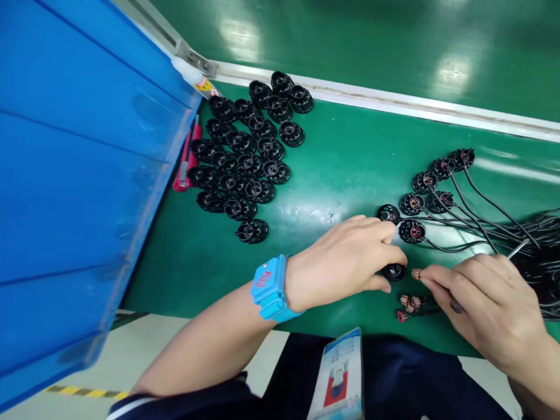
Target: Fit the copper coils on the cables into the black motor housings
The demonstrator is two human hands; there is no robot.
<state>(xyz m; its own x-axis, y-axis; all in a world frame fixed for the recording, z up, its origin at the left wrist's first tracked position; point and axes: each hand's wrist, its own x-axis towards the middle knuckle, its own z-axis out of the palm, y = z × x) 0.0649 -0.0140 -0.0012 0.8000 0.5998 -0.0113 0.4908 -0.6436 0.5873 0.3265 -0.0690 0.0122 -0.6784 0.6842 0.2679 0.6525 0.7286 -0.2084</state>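
Note:
My left hand (350, 256), with a blue wristband (271, 289), has its fingers closed round a round black plastic holder (395, 272). Just right of it, my right hand (490, 297) pinches a small copper-wound coil (416, 273) between thumb and fingertip. Holder and coil are slightly apart. A thin metal rod (518, 249) sticks out behind the right hand's knuckles, and a dark rounded end shows below its fingers; whether they are one tool I cannot tell. Several loose copper coils (410, 303) on black leads lie below, one of them reddish (401, 316).
Several black holders (249, 166) stand grouped at left on the green table (341, 157). Others with coils and cables (412, 203) stand at right, near a heap of black cables (545, 233). A blue bin (87, 175), red cutter (186, 160) and white tube (188, 71) are at far left.

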